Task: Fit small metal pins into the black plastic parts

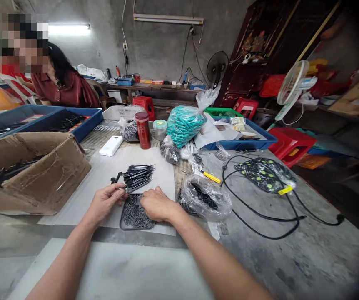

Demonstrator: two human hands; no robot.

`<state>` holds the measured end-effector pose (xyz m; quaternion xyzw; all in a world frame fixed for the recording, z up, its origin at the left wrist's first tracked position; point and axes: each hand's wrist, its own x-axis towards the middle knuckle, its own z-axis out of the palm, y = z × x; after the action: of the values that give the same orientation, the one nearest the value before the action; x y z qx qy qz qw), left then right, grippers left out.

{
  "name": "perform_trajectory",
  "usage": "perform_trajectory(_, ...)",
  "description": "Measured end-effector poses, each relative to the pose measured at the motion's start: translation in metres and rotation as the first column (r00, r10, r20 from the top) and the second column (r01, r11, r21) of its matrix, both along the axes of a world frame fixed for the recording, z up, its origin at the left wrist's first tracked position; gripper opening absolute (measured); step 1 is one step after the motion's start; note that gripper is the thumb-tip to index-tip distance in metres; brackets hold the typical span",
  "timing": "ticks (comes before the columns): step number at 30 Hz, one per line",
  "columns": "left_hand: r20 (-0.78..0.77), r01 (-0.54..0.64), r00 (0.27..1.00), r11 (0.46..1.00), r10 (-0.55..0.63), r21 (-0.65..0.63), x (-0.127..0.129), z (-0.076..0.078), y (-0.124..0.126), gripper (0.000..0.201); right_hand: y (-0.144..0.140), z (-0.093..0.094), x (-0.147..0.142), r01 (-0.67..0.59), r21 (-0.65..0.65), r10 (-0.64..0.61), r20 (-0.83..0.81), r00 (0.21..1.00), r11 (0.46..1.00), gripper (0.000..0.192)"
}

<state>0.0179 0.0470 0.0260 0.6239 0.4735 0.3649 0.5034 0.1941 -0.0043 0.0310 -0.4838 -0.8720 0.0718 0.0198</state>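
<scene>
My left hand (109, 199) is closed, thumb and forefinger pinching the end of a slim black part beside a stack of similar black parts (140, 175). Another black piece (116, 178) shows just behind those fingers. Over the right side of a shallow tray (121, 227) lies my right hand (158, 204), its fingers curled together. Many small dark metal pins or screws (135, 212) fill the tray. Whatever the right fingertips hold is hidden. White sheeting (104, 166) lies beneath the stack and tray.
An open cardboard box (48, 175) holding black parts stands left. To the right are a clear bag (206, 198) of black pieces, a yellow-handled tool (211, 176) and a black cable (270, 237). A red flask (143, 131) stands behind. A person (65, 89) sits far left.
</scene>
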Motion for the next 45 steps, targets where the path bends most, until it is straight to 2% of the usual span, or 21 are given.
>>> perform_trajectory(3,-0.039,-0.002,0.999,0.998,0.005,0.058,0.001,-0.004,0.000,0.045,0.001,-0.002,0.000,0.003,0.005,-0.003,-0.009,1.000,1.000,0.020)
perform_trajectory(6,-0.119,-0.023,0.992,0.978,0.048,0.207,-0.001,-0.007,0.002,0.042,0.004,-0.002,0.003,0.022,-0.024,-0.024,-0.066,0.998,0.999,0.018)
perform_trajectory(8,-0.173,-0.026,0.981,0.939,0.090,0.343,-0.003,-0.008,0.004,0.038,0.006,-0.001,0.005,0.055,-0.044,-0.060,-0.143,0.988,0.998,0.019)
perform_trajectory(11,-0.245,0.074,0.968,0.861,0.060,0.504,-0.005,-0.006,0.005,0.028,0.008,0.000,0.008,0.142,-0.091,-0.164,-0.328,0.930,0.986,0.020)
perform_trajectory(14,-0.304,0.178,0.953,0.806,0.002,0.565,-0.005,-0.006,0.004,0.023,0.010,-0.002,0.010,0.232,-0.162,-0.283,-0.562,0.777,0.959,0.019)
perform_trajectory(16,-0.327,0.195,0.945,0.809,-0.003,0.555,-0.004,-0.009,0.003,0.023,0.011,-0.005,0.009,0.237,-0.214,-0.318,-0.707,0.632,0.948,0.018)
perform_trajectory(19,-0.353,0.196,0.936,0.826,0.003,0.528,-0.002,-0.013,0.001,0.026,0.015,-0.010,0.009,0.172,-0.275,-0.322,-0.860,0.396,0.946,0.015)
perform_trajectory(23,-0.386,0.258,0.922,0.806,-0.040,0.533,0.003,-0.012,-0.002,0.026,0.019,-0.014,0.009,0.072,-0.335,-0.342,-0.931,0.131,0.939,0.011)
perform_trajectory(25,-0.407,0.289,0.912,0.793,-0.056,0.537,0.004,-0.011,-0.003,0.025,0.020,-0.013,0.009,0.031,-0.358,-0.359,-0.932,0.046,0.933,0.010)
perform_trajectory(27,-0.426,0.312,0.902,0.784,-0.067,0.537,0.005,-0.010,-0.003,0.024,0.020,-0.012,0.009,0.002,-0.374,-0.374,-0.927,-0.005,0.927,0.012)
perform_trajectory(30,-0.441,0.336,0.894,0.778,-0.084,0.531,0.005,-0.010,-0.003,0.023,0.020,-0.013,0.009,-0.038,-0.391,-0.392,-0.919,-0.048,0.920,0.015)
perform_trajectory(33,-0.445,0.347,0.890,0.775,-0.095,0.528,0.005,-0.010,-0.003,0.023,0.020,-0.014,0.008,-0.059,-0.393,-0.396,-0.917,-0.051,0.918,0.014)
perform_trajectory(45,-0.495,0.407,0.862,0.728,-0.106,0.551,0.002,-0.007,-0.002,0.024,0.018,-0.016,0.013,-0.099,-0.370,-0.363,-0.928,0.080,0.924,0.013)
